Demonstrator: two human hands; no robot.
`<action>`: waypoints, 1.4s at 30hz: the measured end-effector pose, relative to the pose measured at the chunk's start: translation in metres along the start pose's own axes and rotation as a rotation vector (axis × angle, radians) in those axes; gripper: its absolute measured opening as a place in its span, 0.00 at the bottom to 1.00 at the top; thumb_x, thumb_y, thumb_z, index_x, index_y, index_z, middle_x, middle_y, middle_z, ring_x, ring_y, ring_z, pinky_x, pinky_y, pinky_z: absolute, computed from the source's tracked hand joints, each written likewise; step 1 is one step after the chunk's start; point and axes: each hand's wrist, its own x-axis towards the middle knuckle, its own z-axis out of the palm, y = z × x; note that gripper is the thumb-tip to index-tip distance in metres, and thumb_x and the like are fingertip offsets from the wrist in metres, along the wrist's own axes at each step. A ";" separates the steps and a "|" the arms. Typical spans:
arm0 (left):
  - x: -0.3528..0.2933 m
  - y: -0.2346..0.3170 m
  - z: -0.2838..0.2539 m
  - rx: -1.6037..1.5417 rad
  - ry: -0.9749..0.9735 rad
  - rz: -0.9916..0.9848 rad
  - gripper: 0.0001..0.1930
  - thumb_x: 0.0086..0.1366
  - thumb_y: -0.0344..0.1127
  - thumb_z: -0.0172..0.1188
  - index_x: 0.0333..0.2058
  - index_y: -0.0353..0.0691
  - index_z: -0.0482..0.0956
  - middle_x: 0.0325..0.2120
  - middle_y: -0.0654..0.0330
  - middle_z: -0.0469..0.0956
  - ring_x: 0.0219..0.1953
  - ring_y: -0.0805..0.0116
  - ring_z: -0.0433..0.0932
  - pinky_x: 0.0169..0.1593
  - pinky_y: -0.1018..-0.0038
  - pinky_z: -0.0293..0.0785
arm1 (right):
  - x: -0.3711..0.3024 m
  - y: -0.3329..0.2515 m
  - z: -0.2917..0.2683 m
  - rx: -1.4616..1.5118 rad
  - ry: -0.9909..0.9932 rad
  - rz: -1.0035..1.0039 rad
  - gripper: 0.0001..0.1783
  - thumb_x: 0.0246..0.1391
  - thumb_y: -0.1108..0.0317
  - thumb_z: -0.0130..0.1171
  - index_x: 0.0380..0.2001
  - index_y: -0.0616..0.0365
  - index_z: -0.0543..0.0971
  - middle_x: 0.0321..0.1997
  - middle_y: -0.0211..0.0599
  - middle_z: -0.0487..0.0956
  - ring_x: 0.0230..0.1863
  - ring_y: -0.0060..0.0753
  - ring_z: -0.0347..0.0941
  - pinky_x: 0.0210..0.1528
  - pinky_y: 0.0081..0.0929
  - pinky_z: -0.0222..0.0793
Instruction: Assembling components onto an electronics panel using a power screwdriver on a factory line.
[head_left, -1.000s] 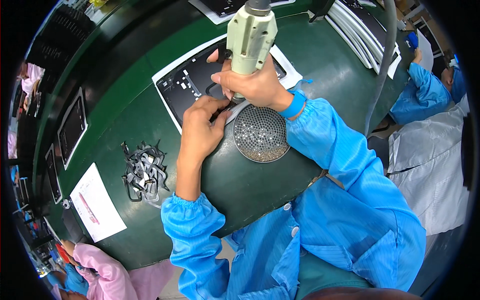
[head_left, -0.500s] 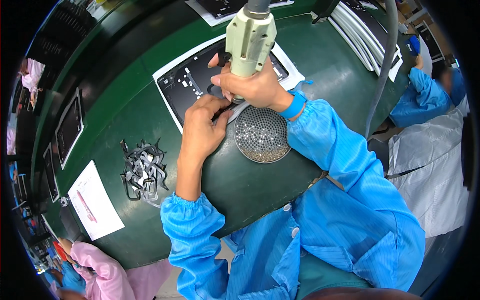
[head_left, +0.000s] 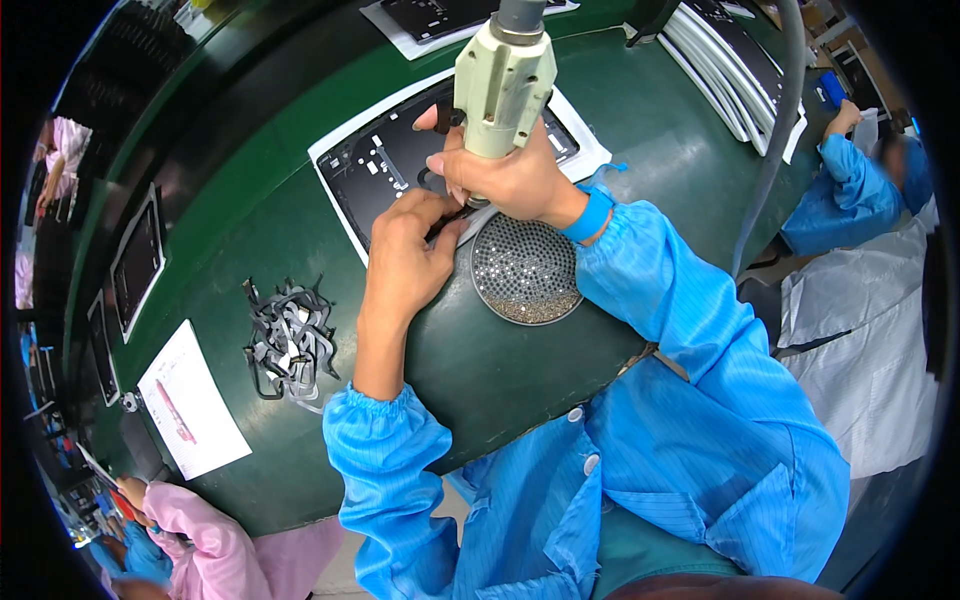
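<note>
- Head view, fingers: the right hand [head_left: 515,178] grasps the pale screwdriver [head_left: 503,85] around its lower body. The left hand [head_left: 405,240] is curled at the near edge of the black panel [head_left: 402,138]; whether its fingers pinch anything cannot be told.
- Head view, location: the panel lies on a white sheet [head_left: 592,152] on the desk [head_left: 460,370], partly under both hands. The screwdriver's tip is hidden.
- Head view, risk: the tip could slip and scratch the panel or strike a left finger, the likely cause being a tilted tool or fingers held so near the tip.
- Head view, risk: the right forearm could knock the round tray [head_left: 512,234], which sits just beside, and scatter its small metal bits [head_left: 535,303].
- Head view, risk: the panel could shift if the sheet slides under pressure.
- Head view, difference: against half a second ago, both hands and the screwdriver hold practically the same place at the panel; the co-worker's hand [head_left: 848,117] at far right sits slightly higher.
</note>
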 end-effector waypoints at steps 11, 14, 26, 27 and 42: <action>-0.051 0.001 -0.076 -0.900 0.324 -0.633 0.25 0.63 0.36 0.56 0.56 0.32 0.63 0.56 0.48 0.63 0.57 0.55 0.66 0.51 0.60 0.69 | -0.004 -0.055 -0.138 -0.210 -0.420 0.099 0.31 0.36 0.60 0.63 0.47 0.63 0.73 0.51 0.56 0.72 0.61 0.54 0.61 0.65 0.50 0.48; -0.067 0.003 -0.084 -1.082 0.255 -0.719 0.26 0.63 0.39 0.56 0.56 0.33 0.62 0.57 0.48 0.60 0.58 0.50 0.64 0.49 0.55 0.70 | -0.009 -0.057 -0.168 -0.181 -0.456 0.246 0.27 0.31 0.61 0.65 0.40 0.60 0.79 0.55 0.60 0.69 0.61 0.56 0.61 0.65 0.48 0.48; -0.019 0.009 -0.045 -0.737 0.250 -0.730 0.12 0.65 0.40 0.54 0.39 0.37 0.76 0.30 0.66 0.79 0.23 0.83 0.73 0.18 0.85 0.63 | -0.016 -0.029 -0.161 0.036 -0.469 0.363 0.24 0.31 0.67 0.67 0.38 0.61 0.78 0.53 0.53 0.73 0.56 0.43 0.66 0.60 0.38 0.54; -0.016 0.006 -0.046 -0.732 0.278 -0.713 0.12 0.64 0.39 0.55 0.36 0.35 0.77 0.28 0.64 0.78 0.24 0.79 0.74 0.22 0.82 0.68 | -0.017 -0.032 -0.161 0.026 -0.430 0.356 0.24 0.31 0.67 0.67 0.38 0.62 0.79 0.53 0.55 0.72 0.58 0.48 0.65 0.62 0.41 0.52; 0.024 -0.084 -0.238 -0.484 0.672 -0.594 0.21 0.62 0.44 0.57 0.46 0.31 0.73 0.38 0.56 0.79 0.37 0.65 0.79 0.40 0.72 0.76 | -0.029 -0.030 -0.153 0.017 -0.166 0.208 0.23 0.41 0.77 0.61 0.44 0.61 0.71 0.40 0.42 0.77 0.45 0.40 0.75 0.47 0.35 0.69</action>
